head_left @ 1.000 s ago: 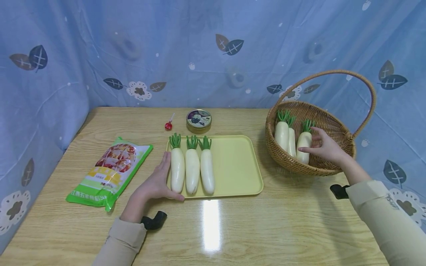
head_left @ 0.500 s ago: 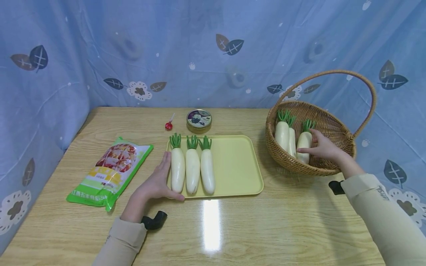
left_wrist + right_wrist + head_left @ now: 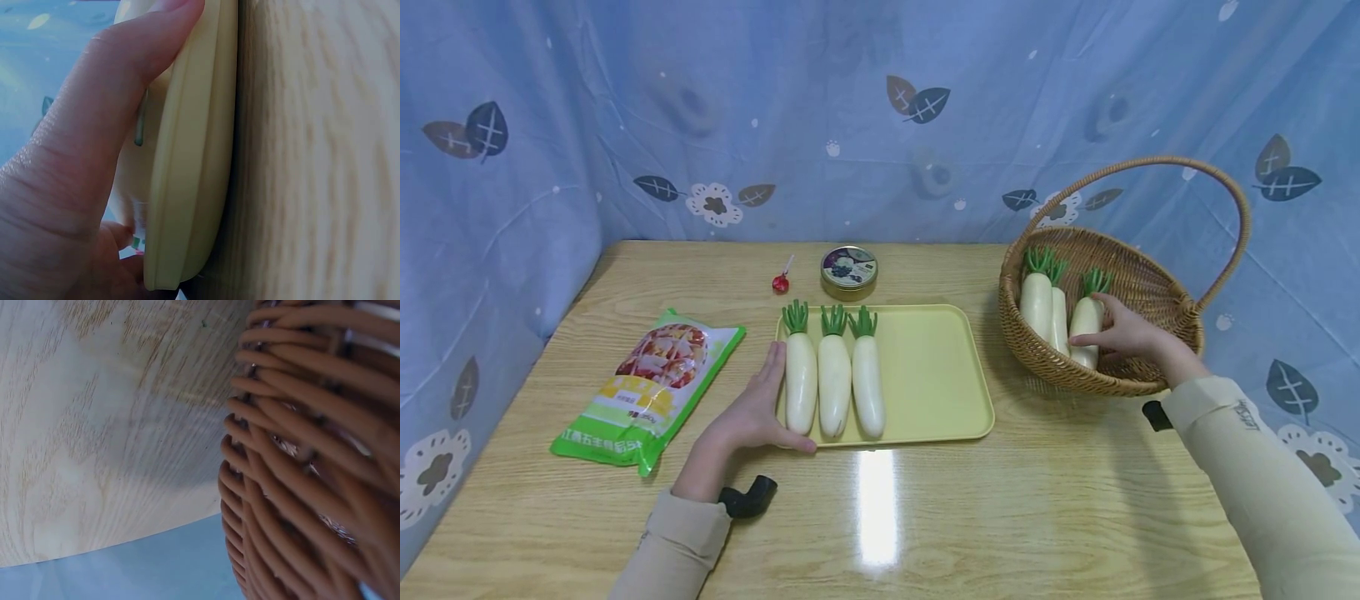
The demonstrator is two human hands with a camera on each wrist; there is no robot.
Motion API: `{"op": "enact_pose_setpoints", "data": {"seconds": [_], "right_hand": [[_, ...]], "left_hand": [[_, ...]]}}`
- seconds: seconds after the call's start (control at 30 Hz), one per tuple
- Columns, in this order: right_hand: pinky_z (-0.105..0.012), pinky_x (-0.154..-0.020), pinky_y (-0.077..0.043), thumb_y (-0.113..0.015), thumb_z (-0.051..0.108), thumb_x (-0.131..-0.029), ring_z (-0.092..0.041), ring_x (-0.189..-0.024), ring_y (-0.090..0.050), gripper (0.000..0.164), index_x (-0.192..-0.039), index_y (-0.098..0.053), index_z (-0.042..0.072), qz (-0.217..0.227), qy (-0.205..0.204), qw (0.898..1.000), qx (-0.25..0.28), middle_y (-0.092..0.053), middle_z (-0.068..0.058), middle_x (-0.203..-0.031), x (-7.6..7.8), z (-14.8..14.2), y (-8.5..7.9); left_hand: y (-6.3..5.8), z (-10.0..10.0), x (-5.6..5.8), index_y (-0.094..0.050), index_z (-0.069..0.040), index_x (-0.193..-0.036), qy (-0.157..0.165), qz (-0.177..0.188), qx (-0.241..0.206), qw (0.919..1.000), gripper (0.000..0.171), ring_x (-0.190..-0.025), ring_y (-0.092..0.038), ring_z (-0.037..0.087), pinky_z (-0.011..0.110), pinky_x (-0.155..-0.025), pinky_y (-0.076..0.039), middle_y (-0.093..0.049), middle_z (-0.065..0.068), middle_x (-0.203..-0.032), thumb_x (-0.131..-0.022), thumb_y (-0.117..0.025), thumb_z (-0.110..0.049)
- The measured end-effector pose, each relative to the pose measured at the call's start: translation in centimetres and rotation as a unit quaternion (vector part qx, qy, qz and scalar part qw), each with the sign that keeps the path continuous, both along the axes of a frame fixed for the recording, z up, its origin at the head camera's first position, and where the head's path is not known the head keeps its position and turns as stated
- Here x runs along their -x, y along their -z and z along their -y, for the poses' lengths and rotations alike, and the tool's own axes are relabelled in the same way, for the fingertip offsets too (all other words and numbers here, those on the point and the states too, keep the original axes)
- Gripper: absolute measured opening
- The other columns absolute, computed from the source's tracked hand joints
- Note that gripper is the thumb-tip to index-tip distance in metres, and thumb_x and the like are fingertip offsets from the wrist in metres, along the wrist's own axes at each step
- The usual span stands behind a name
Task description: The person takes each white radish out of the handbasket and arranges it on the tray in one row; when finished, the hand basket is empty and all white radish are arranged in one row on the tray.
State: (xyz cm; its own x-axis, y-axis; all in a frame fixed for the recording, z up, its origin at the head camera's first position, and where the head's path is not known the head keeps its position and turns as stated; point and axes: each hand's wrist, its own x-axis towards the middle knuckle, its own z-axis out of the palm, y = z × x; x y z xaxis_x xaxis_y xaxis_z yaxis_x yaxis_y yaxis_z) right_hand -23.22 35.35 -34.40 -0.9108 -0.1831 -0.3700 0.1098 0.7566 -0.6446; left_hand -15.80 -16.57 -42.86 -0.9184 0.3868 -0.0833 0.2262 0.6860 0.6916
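Observation:
In the head view, my left hand (image 3: 752, 412) rests at the near left corner of a pale yellow tray (image 3: 936, 375), fingers straight along its left side. In the left wrist view, the thumb (image 3: 94, 94) lies over the rim of the tray (image 3: 194, 169). Three white radishes with green tops lie side by side in the tray, the leftmost radish (image 3: 801, 383) beside my fingers. My right hand (image 3: 1131, 333) reaches into a wicker basket (image 3: 1052, 371) and holds a white radish (image 3: 1086, 321) between thumb and fingers. The right wrist view shows only the basket's weave (image 3: 312, 456) and table, not the hand.
Two more radishes (image 3: 1037, 304) lean in the basket's left part, under its tall arched handle (image 3: 1150, 160). A green and white food bag (image 3: 647, 392) lies left of the tray. Behind the tray are a red lollipop (image 3: 781, 284) and a round tin (image 3: 848, 271). A blue curtain (image 3: 850, 125) hangs behind.
My right hand has settled slightly closer around the radish in the basket, and its sleeve has shifted a little left and up. The left hand and tray stay put.

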Motion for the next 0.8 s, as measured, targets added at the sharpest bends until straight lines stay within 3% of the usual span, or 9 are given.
{"op": "enact_pose_setpoints", "data": {"seconds": [0.17, 0.43, 0.8], "right_hand": [[-0.045, -0.07, -0.053, -0.065, 0.023, -0.086, -0.043, -0.095, -0.053, 0.105, -0.139, 0.023, -0.001, 0.012, -0.005, 1.0, 0.004, -0.028, -0.042, -0.117, 0.28, -0.09, 0.32], [-0.047, -0.072, -0.052, -0.064, 0.017, -0.086, -0.054, -0.103, -0.045, 0.107, -0.137, 0.029, 0.001, 0.042, 0.003, 0.999, 0.034, -0.011, -0.046, -0.125, 0.54, -0.34, 0.61], [-0.046, -0.071, -0.053, -0.065, 0.013, -0.085, -0.04, -0.093, -0.054, 0.107, -0.138, 0.027, 0.004, 0.051, 0.025, 0.997, 0.059, -0.012, -0.044, -0.125, 0.36, -0.13, 0.44]], "left_hand": [[0.07, 0.04, 0.03, 0.015, -0.002, -0.143, 0.0, -0.001, 0.0, 1.0, 0.147, -0.136, 0.007, 0.038, 0.057, -0.105, -0.006, 0.016, 0.021, -0.148, -0.047, -0.086, -0.049], [-0.05, 0.1, 0.03, 0.016, -0.002, -0.143, -0.001, -0.001, 0.004, 1.0, 0.148, -0.136, 0.008, 0.037, 0.057, -0.106, -0.005, 0.017, 0.021, -0.148, -0.047, -0.086, -0.05], [-0.05, 0.08, 0.09, 0.016, -0.003, -0.143, 0.0, 0.003, 0.004, 1.0, 0.149, -0.136, 0.009, 0.034, 0.057, -0.106, -0.005, 0.017, 0.019, -0.149, -0.046, -0.086, -0.051]]}}
